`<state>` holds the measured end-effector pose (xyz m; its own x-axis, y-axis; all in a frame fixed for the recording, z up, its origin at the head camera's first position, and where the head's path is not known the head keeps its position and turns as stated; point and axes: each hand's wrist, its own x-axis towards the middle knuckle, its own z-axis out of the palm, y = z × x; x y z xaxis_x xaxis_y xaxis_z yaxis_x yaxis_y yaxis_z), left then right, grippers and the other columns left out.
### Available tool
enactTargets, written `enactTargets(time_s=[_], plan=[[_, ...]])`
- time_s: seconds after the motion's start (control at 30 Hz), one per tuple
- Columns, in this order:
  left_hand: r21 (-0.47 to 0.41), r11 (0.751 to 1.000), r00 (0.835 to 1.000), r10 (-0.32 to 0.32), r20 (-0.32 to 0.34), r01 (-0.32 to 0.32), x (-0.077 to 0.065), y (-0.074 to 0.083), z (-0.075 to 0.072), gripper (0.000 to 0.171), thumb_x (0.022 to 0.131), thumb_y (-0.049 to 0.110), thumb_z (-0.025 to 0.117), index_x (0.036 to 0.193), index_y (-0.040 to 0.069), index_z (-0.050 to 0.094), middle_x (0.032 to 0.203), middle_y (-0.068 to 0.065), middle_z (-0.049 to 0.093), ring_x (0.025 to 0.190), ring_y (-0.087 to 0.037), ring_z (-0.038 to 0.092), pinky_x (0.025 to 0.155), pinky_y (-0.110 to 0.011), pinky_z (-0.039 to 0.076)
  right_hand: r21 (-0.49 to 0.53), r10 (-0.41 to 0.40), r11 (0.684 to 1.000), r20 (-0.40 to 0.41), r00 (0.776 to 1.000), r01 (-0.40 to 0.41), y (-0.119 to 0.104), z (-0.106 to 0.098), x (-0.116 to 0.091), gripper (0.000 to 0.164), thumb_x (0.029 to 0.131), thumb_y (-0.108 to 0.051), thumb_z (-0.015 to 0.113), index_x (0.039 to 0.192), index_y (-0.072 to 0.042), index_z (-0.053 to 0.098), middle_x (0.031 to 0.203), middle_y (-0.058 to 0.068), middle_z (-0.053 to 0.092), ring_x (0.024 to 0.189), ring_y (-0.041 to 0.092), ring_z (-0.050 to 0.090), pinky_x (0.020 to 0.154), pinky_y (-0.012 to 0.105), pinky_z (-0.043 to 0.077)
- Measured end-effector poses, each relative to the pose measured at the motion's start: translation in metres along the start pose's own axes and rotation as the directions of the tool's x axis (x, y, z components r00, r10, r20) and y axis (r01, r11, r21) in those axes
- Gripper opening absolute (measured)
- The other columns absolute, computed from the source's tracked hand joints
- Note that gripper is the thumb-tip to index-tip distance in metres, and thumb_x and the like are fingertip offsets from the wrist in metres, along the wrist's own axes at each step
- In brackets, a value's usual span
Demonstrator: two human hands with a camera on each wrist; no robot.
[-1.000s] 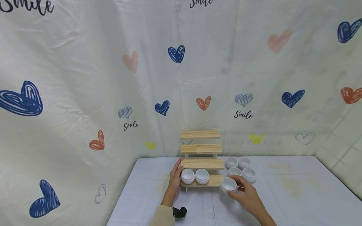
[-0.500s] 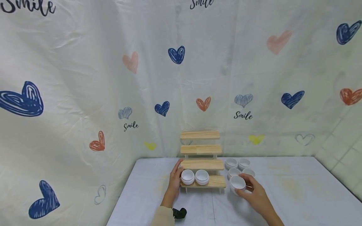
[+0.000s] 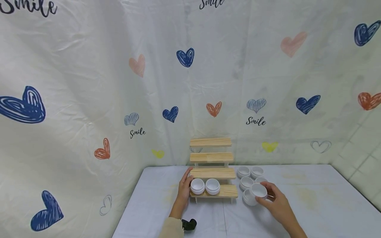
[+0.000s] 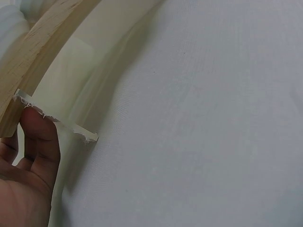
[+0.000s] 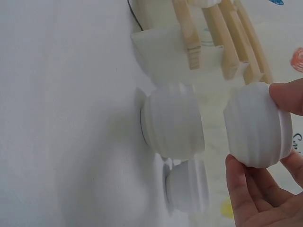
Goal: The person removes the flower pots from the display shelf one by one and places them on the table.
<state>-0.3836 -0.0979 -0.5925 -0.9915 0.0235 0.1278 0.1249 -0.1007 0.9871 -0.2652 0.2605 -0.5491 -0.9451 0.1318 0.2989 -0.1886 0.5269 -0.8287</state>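
My left hand (image 3: pixel 183 190) grips the left end of a tiered wooden display stand (image 3: pixel 212 173). In the left wrist view the thumb (image 4: pixel 40 127) presses by a pale support under the board. Two small white bowls (image 3: pixel 197 186) sit side by side on the lowest step's left part. Thumb and fingers of my right hand (image 3: pixel 276 203) pinch another small white bowl (image 3: pixel 259 190) (image 5: pixel 258 125), lifted off the table. Just left of it in the head view, a white bowl (image 3: pixel 248 198) (image 5: pixel 174 122) stands on the table, partly covered by the held one.
Several more white bowls (image 3: pixel 243 172) stand close together right of the stand. A white cloth (image 3: pixel 297 205) covers the table. Behind it hangs a pale curtain (image 3: pixel 208 82) printed with hearts. A black object (image 3: pixel 189 224) shows beside the left wrist.
My right hand has moved right, away from the stand's lowest step, with a bowl. A bowl now stands on the table left of the held one. The left hand has stayed put.
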Motion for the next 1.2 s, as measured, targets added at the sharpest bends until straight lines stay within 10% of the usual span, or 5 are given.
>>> enactTargets(time_s=[0.9,1.2], plan=[[0.044,0.999,0.999,-0.018,-0.026,0.019,-0.003,-0.002,-0.001,0.049,0.106,0.035,0.051,0.154,0.029,0.047,0.132,-0.005,0.064,0.137,-0.021,0.045,0.118,-0.052,0.031,-0.043,0.21,0.977,0.065,0.975,-0.208,0.027,-0.022,0.001,0.078,0.087,-0.036,0.082,0.147,-0.002,0.045,0.137,0.027,0.058,0.093,-0.022,0.043,0.079,0.009,0.048],[0.049,0.999,1.0,-0.014,-0.026,0.015,-0.003,0.003,0.0,0.048,0.106,0.035,0.051,0.154,0.031,0.048,0.119,0.0,0.067,0.129,-0.015,0.049,0.112,-0.042,0.036,-0.088,0.289,0.956,0.12,0.95,-0.28,0.037,-0.026,0.009,0.085,0.088,-0.041,0.08,0.151,-0.001,0.038,0.145,0.033,0.05,0.125,0.039,0.058,0.085,0.022,0.052]])
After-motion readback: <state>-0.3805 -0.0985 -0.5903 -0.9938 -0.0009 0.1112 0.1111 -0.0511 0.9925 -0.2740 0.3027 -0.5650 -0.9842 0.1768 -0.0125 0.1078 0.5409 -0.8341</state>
